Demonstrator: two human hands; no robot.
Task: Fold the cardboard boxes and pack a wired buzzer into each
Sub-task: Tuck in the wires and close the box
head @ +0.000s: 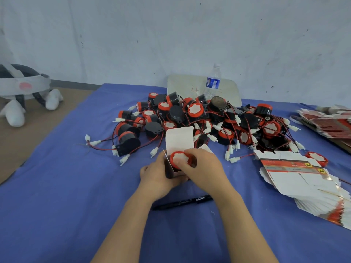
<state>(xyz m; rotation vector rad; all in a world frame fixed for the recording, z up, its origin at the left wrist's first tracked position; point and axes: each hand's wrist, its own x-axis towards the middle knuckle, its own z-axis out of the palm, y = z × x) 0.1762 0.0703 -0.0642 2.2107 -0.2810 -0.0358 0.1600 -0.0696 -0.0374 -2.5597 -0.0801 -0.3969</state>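
My left hand [155, 174] grips the open cardboard box [179, 139] in front of the buzzer pile [209, 120] on the blue surface [66, 186]; my right hand [203, 168] pinches a red-capped buzzer [180, 158] in its mouth.

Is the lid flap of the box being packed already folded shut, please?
No, the white lid flap stands upright and open behind the red-capped buzzer that the right hand holds at the mouth of the box.

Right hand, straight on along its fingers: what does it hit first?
The right hand, pinching a red-capped round buzzer, would likely meet the upright white lid flap of the small cardboard box that the left hand holds. Depth is unclear.
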